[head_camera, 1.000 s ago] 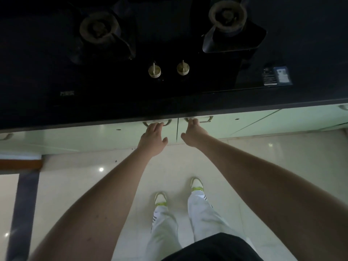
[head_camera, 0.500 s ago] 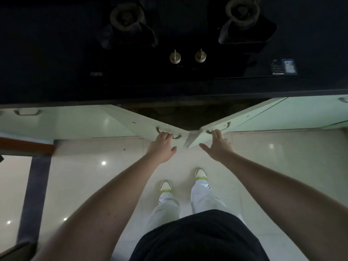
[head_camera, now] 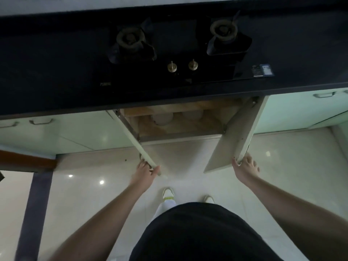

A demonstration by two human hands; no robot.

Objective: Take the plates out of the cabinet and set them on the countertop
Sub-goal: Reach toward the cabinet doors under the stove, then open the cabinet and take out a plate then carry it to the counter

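The cabinet (head_camera: pixel 180 129) under the dark countertop (head_camera: pixel 56 72) stands wide open. Inside it, on a wooden shelf, lie pale round plates (head_camera: pixel 162 118) and a second pale stack (head_camera: pixel 192 113), half hidden by the counter's edge. My left hand (head_camera: pixel 145 171) grips the outer edge of the left door (head_camera: pixel 135 140) at its handle. My right hand (head_camera: pixel 244 169) holds the outer edge of the right door (head_camera: pixel 227 142), its fingers spread loosely behind the door's corner.
A black gas hob (head_camera: pixel 178 49) with two burners and two brass knobs is set into the countertop above the cabinet. Pale green cabinet fronts (head_camera: pixel 75 129) run left and right. A dark wooden piece (head_camera: pixel 26 162) juts in at left. My feet stand on the glossy tiled floor (head_camera: pixel 94 185).
Both doors were shut a second ago. My hands have pulled them from the handles outwards, so they now stand fully open and the shelf with plates shows. I have stepped back.
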